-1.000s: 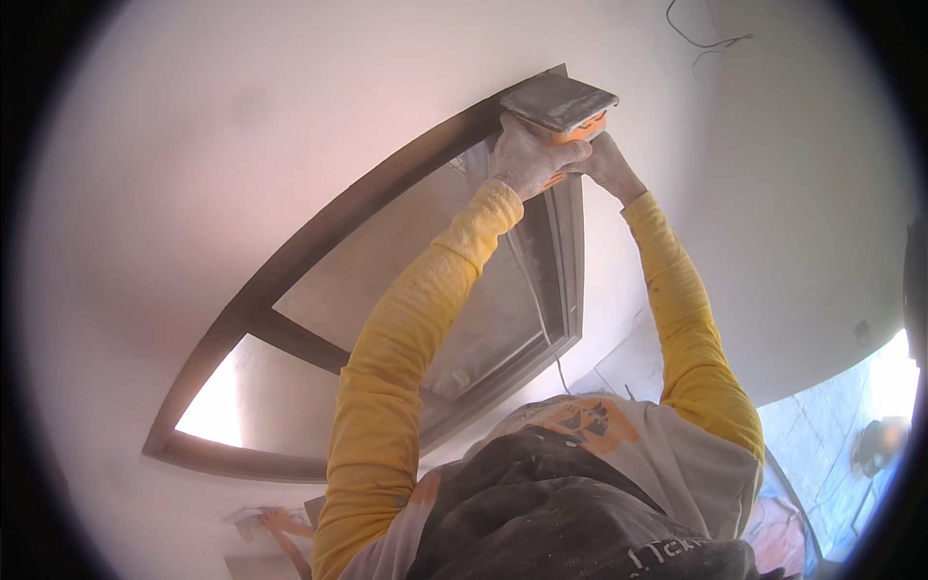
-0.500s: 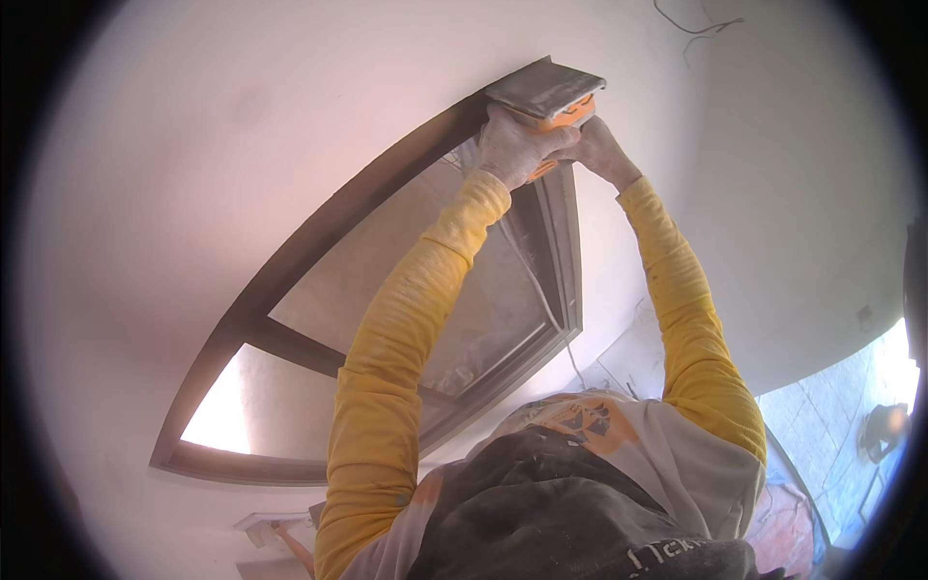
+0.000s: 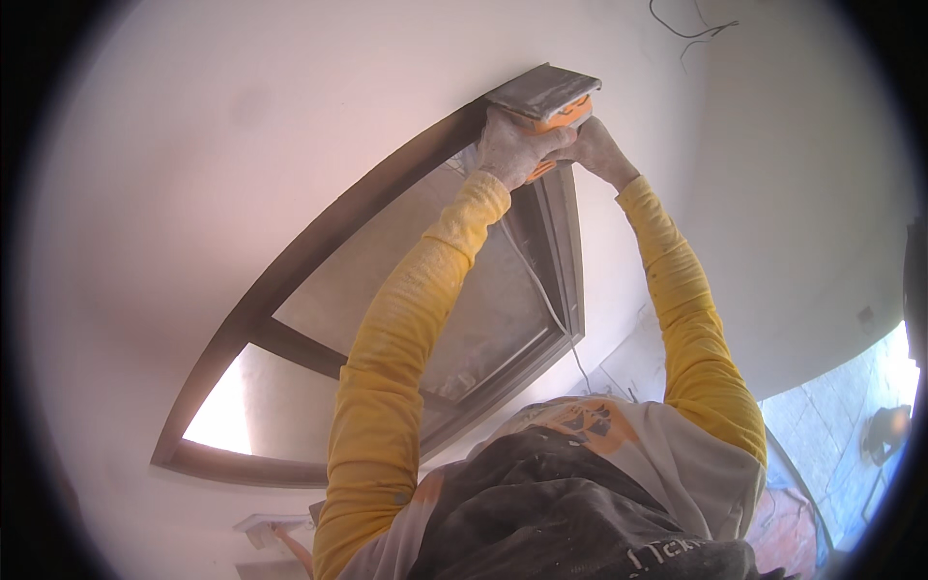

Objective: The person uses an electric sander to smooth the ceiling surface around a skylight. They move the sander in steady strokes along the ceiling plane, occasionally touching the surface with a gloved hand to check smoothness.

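Above me, both my arms reach up in dusty yellow sleeves to an orange power sander with a flat grey rectangular pad. Its pad lies at the top corner of a dark window frame, by the pale wall. My left hand is closed around the sander's near left side, its thumb across the body. My right hand grips it from the right; its fingertips are partly hidden behind the body and left hand. A pale cord hangs from the sander in front of the window glass. Dust coats both hands.
Loose wires stick out of the wall at top right. At lower left, another person's forearm reaches toward a pale flat object. A tiled floor with plastic sheeting and a dark round-headed device shows at lower right.
Little differs. My view has shifted slightly, and the sander sits a touch lower in the picture. The cord has swung a little; both hands keep their hold.
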Demonstrator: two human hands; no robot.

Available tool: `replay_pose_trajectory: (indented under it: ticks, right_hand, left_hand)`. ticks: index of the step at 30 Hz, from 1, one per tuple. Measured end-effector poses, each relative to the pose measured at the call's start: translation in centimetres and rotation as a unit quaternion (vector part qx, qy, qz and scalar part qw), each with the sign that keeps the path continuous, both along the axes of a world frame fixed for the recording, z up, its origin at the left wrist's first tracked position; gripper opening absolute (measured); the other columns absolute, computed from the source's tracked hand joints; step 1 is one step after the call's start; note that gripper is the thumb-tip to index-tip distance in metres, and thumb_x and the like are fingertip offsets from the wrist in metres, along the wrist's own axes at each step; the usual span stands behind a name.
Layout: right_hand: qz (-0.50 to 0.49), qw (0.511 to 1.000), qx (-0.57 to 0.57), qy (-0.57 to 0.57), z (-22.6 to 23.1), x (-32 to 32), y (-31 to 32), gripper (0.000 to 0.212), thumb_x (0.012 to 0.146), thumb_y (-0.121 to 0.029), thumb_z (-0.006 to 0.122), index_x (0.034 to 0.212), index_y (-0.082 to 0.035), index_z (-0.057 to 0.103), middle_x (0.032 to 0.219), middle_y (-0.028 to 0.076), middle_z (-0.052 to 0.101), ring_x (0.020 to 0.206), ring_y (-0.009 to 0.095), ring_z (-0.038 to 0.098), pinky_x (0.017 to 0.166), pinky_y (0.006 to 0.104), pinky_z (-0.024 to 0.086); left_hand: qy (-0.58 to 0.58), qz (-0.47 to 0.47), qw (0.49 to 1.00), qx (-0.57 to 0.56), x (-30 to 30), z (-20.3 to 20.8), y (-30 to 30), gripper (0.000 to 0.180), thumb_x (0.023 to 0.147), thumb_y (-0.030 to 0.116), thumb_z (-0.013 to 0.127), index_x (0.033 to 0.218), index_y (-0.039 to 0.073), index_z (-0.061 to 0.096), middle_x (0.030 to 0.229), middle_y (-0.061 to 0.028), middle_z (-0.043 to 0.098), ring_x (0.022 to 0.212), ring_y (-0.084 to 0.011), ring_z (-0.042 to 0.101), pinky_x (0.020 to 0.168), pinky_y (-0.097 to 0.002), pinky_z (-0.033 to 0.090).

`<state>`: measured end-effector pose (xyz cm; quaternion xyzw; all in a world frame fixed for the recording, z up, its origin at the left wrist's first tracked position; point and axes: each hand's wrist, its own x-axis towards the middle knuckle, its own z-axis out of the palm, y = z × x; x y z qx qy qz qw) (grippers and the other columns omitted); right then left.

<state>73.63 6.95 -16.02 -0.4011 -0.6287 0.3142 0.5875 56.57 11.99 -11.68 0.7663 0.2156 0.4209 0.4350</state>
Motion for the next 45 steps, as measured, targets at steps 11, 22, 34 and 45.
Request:
replay_pose_trajectory:
  ticks: [11,22,34,45]
  right_hand:
    - [-0.01,1.0,-0.007,-0.015,0.0,0.2,0.1,0.073,0.076,-0.025,0.094,0.134,-0.003,0.057,0.125,0.011,0.068,0.116,0.024,0.067,0.097,0.0382,0.059]
    - [-0.03,0.999,0.033,-0.027,-0.8,0.2,0.5,0.072,0.078,-0.03,0.093,0.134,-0.003,0.058,0.123,0.01,0.069,0.116,0.023,0.066,0.099,0.038,0.057]
    - [-0.027,0.998,0.041,-0.025,-1.1,0.2,0.6,0.07,0.079,-0.03,0.092,0.134,-0.003,0.058,0.125,0.009,0.069,0.115,0.023,0.066,0.1,0.0384,0.056]
    - [-0.023,0.999,0.021,-0.015,-0.4,-0.3,-0.4,0.07,0.078,-0.029,0.093,0.132,-0.002,0.057,0.123,0.01,0.069,0.113,0.023,0.068,0.097,0.038,0.058]
  left_hand:
    - [-0.017,-0.007,1.0,0.017,0.1,-0.3,0.8,0.097,0.065,0.033,0.098,0.132,-0.011,0.042,0.128,-0.0217,0.06,0.115,-0.0261,0.066,0.09,-0.033,0.062]
    - [0.007,0.006,1.0,-0.022,-0.4,0.4,-0.8,0.099,0.071,0.026,0.095,0.142,-0.007,0.034,0.135,-0.0194,0.057,0.125,-0.0251,0.062,0.101,-0.0338,0.058]
    - [-0.004,0.017,1.0,0.009,-0.3,-0.1,-0.2,0.102,0.065,0.036,0.099,0.132,-0.011,0.039,0.128,-0.0221,0.06,0.118,-0.0266,0.066,0.092,-0.0339,0.062]
    - [0.0,-0.011,1.0,-0.009,-0.6,0.1,-0.5,0.097,0.072,0.023,0.095,0.143,-0.005,0.035,0.134,-0.0174,0.059,0.121,-0.0232,0.064,0.097,-0.0331,0.061]
